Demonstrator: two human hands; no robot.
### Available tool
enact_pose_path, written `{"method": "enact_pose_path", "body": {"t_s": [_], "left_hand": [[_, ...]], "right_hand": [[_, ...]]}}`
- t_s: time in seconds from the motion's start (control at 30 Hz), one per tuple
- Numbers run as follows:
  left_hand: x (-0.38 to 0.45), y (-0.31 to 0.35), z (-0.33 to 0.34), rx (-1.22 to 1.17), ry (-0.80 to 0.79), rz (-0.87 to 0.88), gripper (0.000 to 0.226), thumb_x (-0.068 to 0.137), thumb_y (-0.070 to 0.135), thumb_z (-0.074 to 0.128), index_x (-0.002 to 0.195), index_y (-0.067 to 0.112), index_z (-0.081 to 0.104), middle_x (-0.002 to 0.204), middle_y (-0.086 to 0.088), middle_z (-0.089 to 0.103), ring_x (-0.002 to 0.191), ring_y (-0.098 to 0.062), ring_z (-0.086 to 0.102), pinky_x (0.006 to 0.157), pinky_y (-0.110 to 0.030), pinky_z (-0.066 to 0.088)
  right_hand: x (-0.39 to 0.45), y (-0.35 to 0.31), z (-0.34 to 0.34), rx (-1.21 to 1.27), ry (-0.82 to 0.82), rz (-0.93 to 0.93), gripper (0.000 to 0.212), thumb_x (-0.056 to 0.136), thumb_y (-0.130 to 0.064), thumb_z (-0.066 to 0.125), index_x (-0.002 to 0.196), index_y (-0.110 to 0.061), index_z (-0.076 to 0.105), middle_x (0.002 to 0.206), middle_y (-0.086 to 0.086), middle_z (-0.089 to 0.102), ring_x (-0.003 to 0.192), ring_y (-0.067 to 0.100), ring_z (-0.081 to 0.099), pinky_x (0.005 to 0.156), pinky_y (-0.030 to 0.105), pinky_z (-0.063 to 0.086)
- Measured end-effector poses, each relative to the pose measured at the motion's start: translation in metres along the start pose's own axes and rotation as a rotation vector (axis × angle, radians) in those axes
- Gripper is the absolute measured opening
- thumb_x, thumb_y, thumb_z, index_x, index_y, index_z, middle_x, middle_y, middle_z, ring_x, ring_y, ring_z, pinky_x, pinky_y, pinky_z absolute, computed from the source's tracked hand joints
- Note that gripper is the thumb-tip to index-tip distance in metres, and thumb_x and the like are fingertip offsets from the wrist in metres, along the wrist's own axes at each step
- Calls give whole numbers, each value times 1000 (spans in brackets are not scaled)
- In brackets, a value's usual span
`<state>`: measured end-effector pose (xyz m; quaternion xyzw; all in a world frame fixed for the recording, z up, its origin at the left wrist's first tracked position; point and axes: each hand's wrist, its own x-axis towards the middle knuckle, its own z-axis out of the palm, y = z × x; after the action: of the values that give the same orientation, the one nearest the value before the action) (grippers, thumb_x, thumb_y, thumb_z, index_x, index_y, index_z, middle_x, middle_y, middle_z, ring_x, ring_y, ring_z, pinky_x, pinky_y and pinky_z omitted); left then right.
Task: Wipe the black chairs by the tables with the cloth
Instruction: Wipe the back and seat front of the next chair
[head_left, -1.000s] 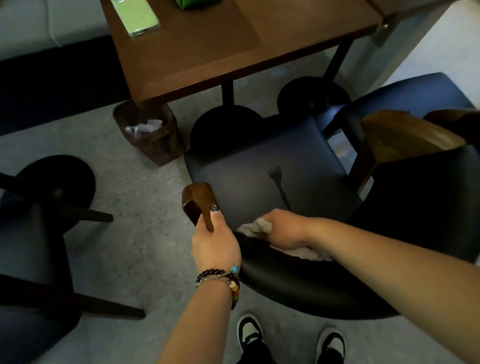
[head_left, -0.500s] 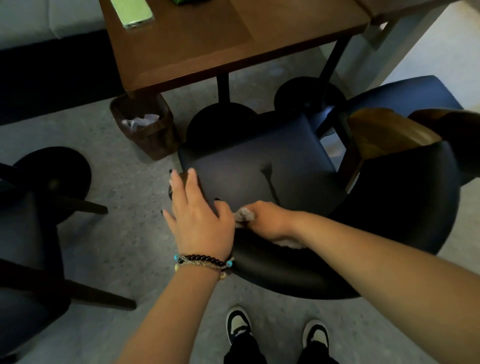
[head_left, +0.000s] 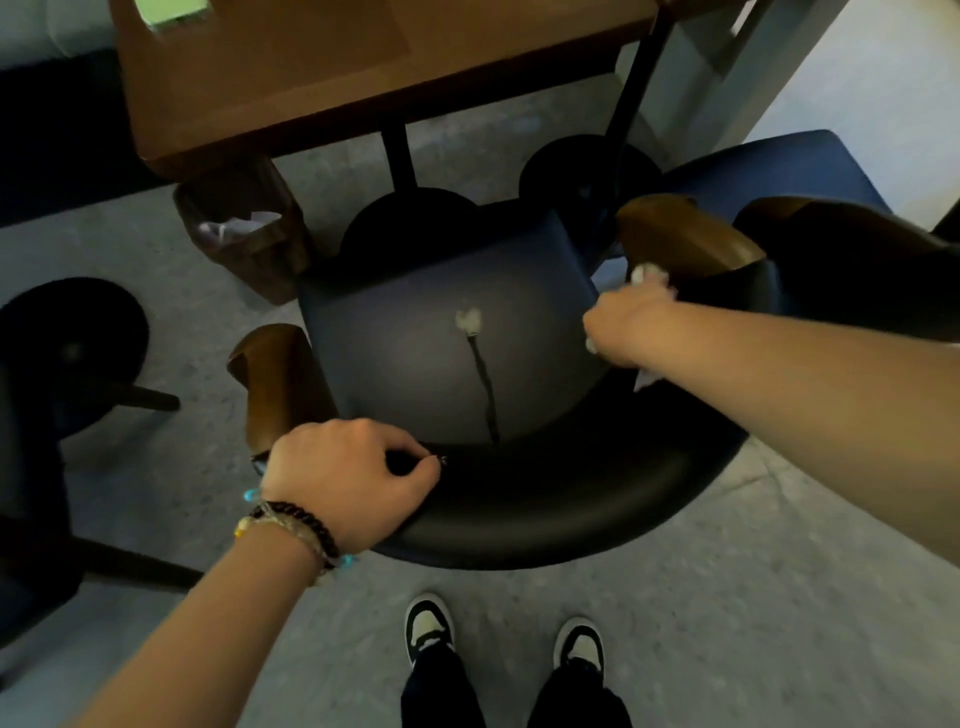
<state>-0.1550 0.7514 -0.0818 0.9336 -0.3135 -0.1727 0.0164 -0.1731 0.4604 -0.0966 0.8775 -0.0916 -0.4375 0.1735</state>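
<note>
the right hand (head_left: 631, 325) has swept the cloth (head_left: 647, 273) from the chair (head_left: 519, 509) back's left end to its right armrest, and the left hand (head_left: 348, 478) now grips the backrest. pressing flat along the curve should wipe best. both arms reach forward, fingers curled, right gripping the cloth.

The picture is dim and soft throughout, with daylight brightest on the floor (head_left: 857, 78) at the top right. The chair (head_left: 519, 509) back sinks to near black with a faint sheen. The right hand (head_left: 631, 325) is motion-blurred, and straight lines bow toward the edges.
</note>
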Motion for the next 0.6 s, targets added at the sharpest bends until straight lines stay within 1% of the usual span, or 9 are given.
{"method": "enact_pose_path", "body": {"t_s": [0.07,0.1,0.17,0.23,0.33,0.43,0.5,0.53,0.6], "left_hand": [[1,-1,2,-9,3,-25,57,64,81,16,89,58,63,83,24,67,76,-4,61,58,-22,46],[1,-2,2,-10,3,-32,57,63,81,16,88,58,62,86,25,68,79,-3,61,61,-22,47],[1,-2,1,-7,-19,-46,55,63,81,16,86,60,61,91,26,67,81,-1,60,62,-23,47],[1,-1,-1,-8,-60,-57,49,63,81,17,82,61,58,93,28,66,82,-1,59,64,-23,46],[2,-1,-2,-14,-97,-79,47,67,77,22,89,61,60,96,28,65,82,0,57,65,-24,44],[2,0,-3,-15,-103,-107,47,71,71,27,96,56,64,99,24,66,88,-3,59,72,-26,48],[1,1,-4,-4,-116,-114,48,72,69,28,98,54,65,100,22,66,89,-5,60,74,-28,49],[1,1,-5,-1,-121,-118,48,73,69,28,99,54,65,99,22,66,88,-5,60,73,-28,49],[1,0,-5,-3,-120,-127,46,74,68,28,99,54,65,98,22,66,87,-4,59,72,-27,49]], "right_hand": [[5,24,3,-92,167,-30,36,95,-27,47,128,-20,55,131,8,55,122,35,47,105,59,27],[6,32,7,-59,215,-78,38,92,-35,47,127,-23,55,128,7,56,121,35,47,104,61,26],[8,39,14,91,167,-150,46,90,-52,43,128,-28,52,129,7,56,122,36,47,102,62,25],[12,38,18,133,91,-167,50,88,-59,44,128,-30,54,132,6,56,124,36,47,102,59,29],[21,32,19,139,61,-126,45,90,-50,53,126,-24,59,131,9,56,120,37,50,101,55,36],[21,12,15,131,16,-135,44,93,-39,57,133,-22,55,136,9,53,117,34,53,93,46,42],[14,-10,13,227,-44,-274,40,93,-35,60,129,-18,59,131,9,57,104,29,57,86,35,45],[11,-25,13,281,-53,-359,36,92,-33,61,124,-18,62,125,7,61,99,28,59,78,29,43],[3,-55,14,336,-24,-492,27,94,-29,57,117,-18,65,119,6,63,101,27,62,66,22,38]]}}
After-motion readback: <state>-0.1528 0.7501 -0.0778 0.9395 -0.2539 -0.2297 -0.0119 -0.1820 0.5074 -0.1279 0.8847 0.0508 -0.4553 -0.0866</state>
